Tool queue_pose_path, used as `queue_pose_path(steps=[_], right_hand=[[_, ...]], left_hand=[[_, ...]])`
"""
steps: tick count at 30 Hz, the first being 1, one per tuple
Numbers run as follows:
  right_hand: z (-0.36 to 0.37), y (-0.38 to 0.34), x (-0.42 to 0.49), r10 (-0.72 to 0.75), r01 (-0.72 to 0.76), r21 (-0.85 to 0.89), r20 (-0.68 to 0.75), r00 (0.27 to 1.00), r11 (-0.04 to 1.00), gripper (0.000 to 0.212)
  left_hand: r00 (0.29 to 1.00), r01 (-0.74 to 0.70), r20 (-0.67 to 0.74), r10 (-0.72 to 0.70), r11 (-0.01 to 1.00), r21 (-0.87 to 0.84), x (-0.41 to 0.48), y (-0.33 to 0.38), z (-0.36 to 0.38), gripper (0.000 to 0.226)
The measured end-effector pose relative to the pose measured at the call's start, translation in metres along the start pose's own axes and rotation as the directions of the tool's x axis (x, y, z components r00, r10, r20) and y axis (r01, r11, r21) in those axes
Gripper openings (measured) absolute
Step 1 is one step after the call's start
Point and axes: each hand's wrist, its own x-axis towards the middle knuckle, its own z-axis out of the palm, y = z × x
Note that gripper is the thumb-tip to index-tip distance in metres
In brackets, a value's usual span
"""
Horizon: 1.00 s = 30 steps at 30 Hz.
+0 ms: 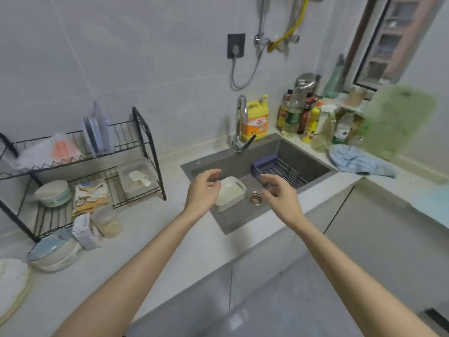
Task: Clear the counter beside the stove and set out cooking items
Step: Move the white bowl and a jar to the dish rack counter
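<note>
Hands are held out over the sink (286,152), presumably for a two-sided lift of the white container (230,194). Left hand (202,190) at 9 o'clock of it, fingers loosely curled, nothing gripped; contact cannot be told. Right hand (279,194) at 3 o'clock, apart, open, nothing held. Container rests in the basin beside the drain (255,198): rectangular, handled rim, apparently empty.

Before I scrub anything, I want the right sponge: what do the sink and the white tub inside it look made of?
Sink: probably stainless steel with a dark matte grey finish; flat walls, sharp edges, no shine. White tub: likely plastic; thin moulded walls with a handle, smooth, slightly glossy.
</note>
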Motion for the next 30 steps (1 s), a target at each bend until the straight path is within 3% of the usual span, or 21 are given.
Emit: queue_pose_path(steps=[7,16,24,30], right_hand=[[-0.131,0.054,-0.008,0.088,-0.093,-0.016,-0.202,0.975,0.996,0.038],[-0.318,0.147,-0.037,0.206,-0.254,-0.064,-0.411,0.888,0.965,0.039],[-0.478,0.217,-0.106,0.305,-0.398,-0.016,-0.614,0.728,0.917,0.037],[-0.566,0.254,-0.167,0.352,-0.504,0.02,-0.739,0.575,0.864,0.04]], left_hand=[[0.959,-0.168,0.222,0.174,0.985,-0.046,0.019,0.095,0.12,0.037],[0.847,-0.31,0.416,0.331,0.943,-0.119,0.018,0.219,0.315,0.037],[0.705,-0.332,0.575,0.416,0.909,-0.251,-0.025,0.326,0.488,0.036],[0.523,-0.362,0.693,0.496,0.865,-0.346,-0.075,0.393,0.594,0.036]])
